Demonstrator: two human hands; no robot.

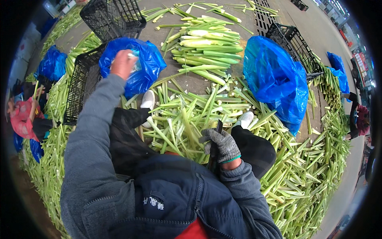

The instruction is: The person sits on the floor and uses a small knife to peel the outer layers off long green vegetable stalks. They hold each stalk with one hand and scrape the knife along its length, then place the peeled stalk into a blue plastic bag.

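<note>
My bare left hand [122,64] is over the mouth of a blue plastic bag [146,71], its fingers bent around something small and pale that is too blurred to name. Inside the bag, pale pieces show beneath the hand. My right hand [220,145], in a grey knitted glove, grips a dark-bladed knife [219,126] near my right knee; part of the knife is hidden by the glove. Ahead of me lies a stack of long green stalks with pale ends [209,44]. Cut leaves and stalk pieces [185,119] cover the ground between my shoes.
A large blue plastic bag [271,74] stands at the right, beside a black plastic crate [295,47]. More black crates [112,18] [79,89] are at the left. Leaf heaps [304,179] lie along both sides. A person in red [24,118] sits far left; another [361,119] is far right.
</note>
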